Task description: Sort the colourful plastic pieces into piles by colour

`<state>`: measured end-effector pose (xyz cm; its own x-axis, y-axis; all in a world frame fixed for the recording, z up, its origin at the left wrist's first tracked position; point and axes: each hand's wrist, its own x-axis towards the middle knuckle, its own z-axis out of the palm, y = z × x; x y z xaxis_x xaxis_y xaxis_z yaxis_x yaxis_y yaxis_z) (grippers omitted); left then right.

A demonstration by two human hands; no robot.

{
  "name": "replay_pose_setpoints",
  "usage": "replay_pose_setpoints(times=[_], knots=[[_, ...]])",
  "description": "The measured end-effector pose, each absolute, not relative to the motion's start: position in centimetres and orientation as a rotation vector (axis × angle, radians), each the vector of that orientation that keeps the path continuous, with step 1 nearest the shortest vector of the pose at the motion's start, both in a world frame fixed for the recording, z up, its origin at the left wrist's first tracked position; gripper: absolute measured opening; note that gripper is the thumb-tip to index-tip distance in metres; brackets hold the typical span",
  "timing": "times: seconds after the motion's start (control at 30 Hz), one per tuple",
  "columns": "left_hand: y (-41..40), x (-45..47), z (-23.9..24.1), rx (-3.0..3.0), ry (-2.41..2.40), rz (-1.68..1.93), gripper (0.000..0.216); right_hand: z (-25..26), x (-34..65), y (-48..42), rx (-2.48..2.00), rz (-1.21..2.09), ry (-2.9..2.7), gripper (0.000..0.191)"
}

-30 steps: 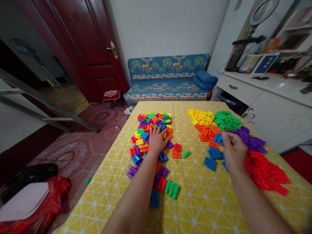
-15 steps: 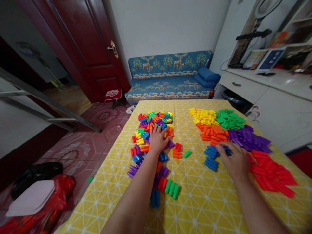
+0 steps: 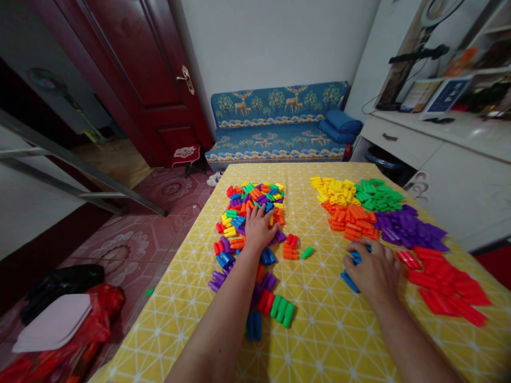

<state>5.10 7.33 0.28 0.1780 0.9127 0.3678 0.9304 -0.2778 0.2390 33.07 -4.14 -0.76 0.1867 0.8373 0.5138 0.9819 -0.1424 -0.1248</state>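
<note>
My left hand (image 3: pixel 258 227) lies flat with spread fingers on the mixed pile of colored plastic blocks (image 3: pixel 251 205) at the left of the yellow tablecloth (image 3: pixel 319 319). My right hand (image 3: pixel 371 268) rests palm down over the blue blocks (image 3: pixel 349 280), fingers curved around them. Sorted groups lie near it: yellow blocks (image 3: pixel 333 190), green blocks (image 3: pixel 377 194), orange blocks (image 3: pixel 353 221), purple blocks (image 3: pixel 411 226) and red blocks (image 3: pixel 443 282). Loose red, green and blue blocks (image 3: pixel 275 307) lie beside my left forearm.
A blue deer-patterned sofa (image 3: pixel 279 125) stands beyond the table, a dark red door (image 3: pixel 159 80) at left, white cabinets (image 3: pixel 439 165) at right. A red bag with a white item (image 3: pixel 56 330) and one green block (image 3: pixel 149 292) lie on the tiled floor.
My right hand has moved back from the purple pile toward me and now covers the blue blocks. My left hand has stayed on the mixed pile.
</note>
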Motion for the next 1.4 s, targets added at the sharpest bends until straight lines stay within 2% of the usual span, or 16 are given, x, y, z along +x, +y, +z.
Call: replay_pose_setpoints(times=[0.1, 0.2, 0.27, 0.43, 0.6, 0.7, 0.83, 1.03, 1.17, 1.4], knots=[[7.3, 5.1, 0.3, -2.387, -1.863, -0.687, 0.050, -0.5, 33.5, -4.5, -1.960, -0.454, -1.720, 0.027], [7.2, 5.1, 0.3, -2.387, -1.852, -0.692, 0.050, -0.8, 33.2, -5.7, -1.805, -0.437, -1.933, 0.043], [7.2, 5.1, 0.2, -2.382, -1.852, -0.701, 0.049, -1.5, 33.1, -6.6, -1.732, -0.423, -2.088, 0.048], [7.3, 5.1, 0.2, -2.389, -1.870, -0.685, 0.049, -3.2, 34.0, -7.3, -1.782, -0.410, -2.079, 0.040], [7.3, 5.2, 0.2, -2.395, -1.873, -0.699, 0.049, -1.8, 31.5, -6.3, -1.610, -0.263, -2.025, 0.030], [7.3, 5.2, 0.2, -2.387, -1.878, -0.696, 0.049, -0.6, 27.5, -5.1, -1.444, -0.054, -2.115, 0.039], [7.3, 5.0, 0.1, -2.400, -1.860, -0.690, 0.046, -0.7, 23.4, -1.7, -1.439, 0.080, -2.128, 0.051], [7.2, 4.9, 0.5, -2.395, -1.844, -0.914, 0.038, -2.0, 22.1, 3.7, -1.576, 0.280, -1.668, 0.034], [7.0, 5.0, 1.0, -2.578, -1.716, -1.107, 0.029, -2.4, 21.4, 5.0, -1.607, 0.409, -1.404, 0.032], [6.7, 5.0, 1.4, -2.776, -1.524, -0.932, 0.040, -2.8, 20.8, 5.6, -1.239, 0.845, -1.177, 0.035]])
